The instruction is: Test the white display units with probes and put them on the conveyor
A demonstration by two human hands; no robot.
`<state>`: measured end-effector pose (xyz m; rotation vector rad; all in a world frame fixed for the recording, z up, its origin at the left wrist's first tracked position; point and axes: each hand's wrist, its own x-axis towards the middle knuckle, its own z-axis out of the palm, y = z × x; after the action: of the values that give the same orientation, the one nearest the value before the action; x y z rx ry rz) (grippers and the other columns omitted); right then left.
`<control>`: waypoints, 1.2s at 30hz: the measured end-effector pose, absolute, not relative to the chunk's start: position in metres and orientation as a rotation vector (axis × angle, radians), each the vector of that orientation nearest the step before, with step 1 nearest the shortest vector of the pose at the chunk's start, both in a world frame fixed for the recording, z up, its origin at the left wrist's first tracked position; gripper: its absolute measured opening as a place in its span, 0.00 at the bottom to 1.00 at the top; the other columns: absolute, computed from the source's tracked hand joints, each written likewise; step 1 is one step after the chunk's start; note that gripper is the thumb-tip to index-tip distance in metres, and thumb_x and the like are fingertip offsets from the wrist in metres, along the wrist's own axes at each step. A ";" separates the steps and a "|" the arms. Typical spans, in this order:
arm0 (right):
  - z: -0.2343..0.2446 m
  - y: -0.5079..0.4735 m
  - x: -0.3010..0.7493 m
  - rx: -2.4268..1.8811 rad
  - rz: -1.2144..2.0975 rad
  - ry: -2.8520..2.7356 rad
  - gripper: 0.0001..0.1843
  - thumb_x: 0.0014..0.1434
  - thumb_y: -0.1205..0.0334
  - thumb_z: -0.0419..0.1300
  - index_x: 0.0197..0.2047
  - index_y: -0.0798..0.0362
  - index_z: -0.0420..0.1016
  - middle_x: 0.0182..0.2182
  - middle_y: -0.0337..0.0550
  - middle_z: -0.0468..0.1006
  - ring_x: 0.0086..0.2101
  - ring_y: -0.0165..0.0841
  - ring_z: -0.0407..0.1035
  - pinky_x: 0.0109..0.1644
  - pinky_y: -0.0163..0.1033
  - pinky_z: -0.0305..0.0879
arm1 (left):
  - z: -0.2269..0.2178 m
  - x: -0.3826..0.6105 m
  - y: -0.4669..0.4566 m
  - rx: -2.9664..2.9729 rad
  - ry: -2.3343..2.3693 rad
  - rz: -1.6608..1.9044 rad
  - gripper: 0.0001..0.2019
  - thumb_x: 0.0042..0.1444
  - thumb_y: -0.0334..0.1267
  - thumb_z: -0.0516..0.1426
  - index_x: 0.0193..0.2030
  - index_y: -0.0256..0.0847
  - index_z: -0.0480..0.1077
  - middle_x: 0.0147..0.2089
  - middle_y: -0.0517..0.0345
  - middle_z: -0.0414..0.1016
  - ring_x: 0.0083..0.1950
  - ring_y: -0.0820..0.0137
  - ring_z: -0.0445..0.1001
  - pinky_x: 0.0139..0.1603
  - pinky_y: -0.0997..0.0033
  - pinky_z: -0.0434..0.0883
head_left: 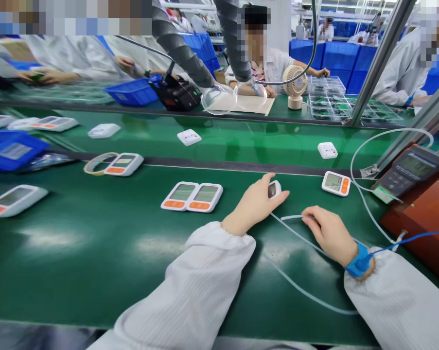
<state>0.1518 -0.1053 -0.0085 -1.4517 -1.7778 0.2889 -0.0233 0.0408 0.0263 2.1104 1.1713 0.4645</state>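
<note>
My left hand (254, 204) is closed around a white handheld monitor (274, 189), its small screen partly showing between thumb and fingers. To the right, my right hand (330, 232) pinches a thin pale tube (291, 217) near its end, just short of the monitor. A blue wrist strap (359, 261) with a cord circles my right wrist. Left of my left hand lie two white monitors (193, 197) with orange buttons, side by side. Another such monitor (336, 183), its display lit with digits, rests beyond my right hand.
At right, a handheld meter (411, 170) leans on an orange-brown box (423, 218), with tubing looping around. White devices lie on the green belt (234, 141) behind. A blue bin (13, 149) and more monitors stand at left. Co-workers in white coats sit across the belt.
</note>
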 end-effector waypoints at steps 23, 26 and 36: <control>0.004 -0.107 0.153 -1.458 0.021 -1.553 0.14 0.72 0.66 0.50 0.53 0.49 0.76 0.45 0.47 0.77 0.43 0.38 0.74 0.48 0.43 0.73 | -0.010 0.008 -0.013 1.040 0.427 0.441 0.40 0.59 0.65 0.57 0.71 0.50 0.51 0.45 0.54 0.72 0.37 0.69 0.75 0.37 0.66 0.78; 0.005 -0.107 0.152 -1.443 0.000 -1.548 0.12 0.72 0.66 0.52 0.49 0.49 0.77 0.42 0.45 0.79 0.42 0.37 0.75 0.47 0.43 0.73 | -0.009 0.009 -0.013 0.989 0.453 0.493 0.40 0.58 0.66 0.58 0.69 0.49 0.54 0.46 0.55 0.71 0.38 0.69 0.75 0.39 0.66 0.78; 0.004 -0.107 0.152 -1.469 0.031 -1.528 0.07 0.71 0.62 0.58 0.39 0.51 0.73 0.34 0.42 0.75 0.35 0.36 0.70 0.39 0.41 0.67 | -0.011 0.011 -0.013 1.002 0.467 0.516 0.36 0.59 0.65 0.57 0.68 0.48 0.58 0.51 0.53 0.68 0.41 0.69 0.74 0.39 0.66 0.77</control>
<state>0.1517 -0.1072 0.0042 -1.4694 -1.5284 0.0315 0.0110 -0.0132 -0.0108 1.0020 0.4667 0.5159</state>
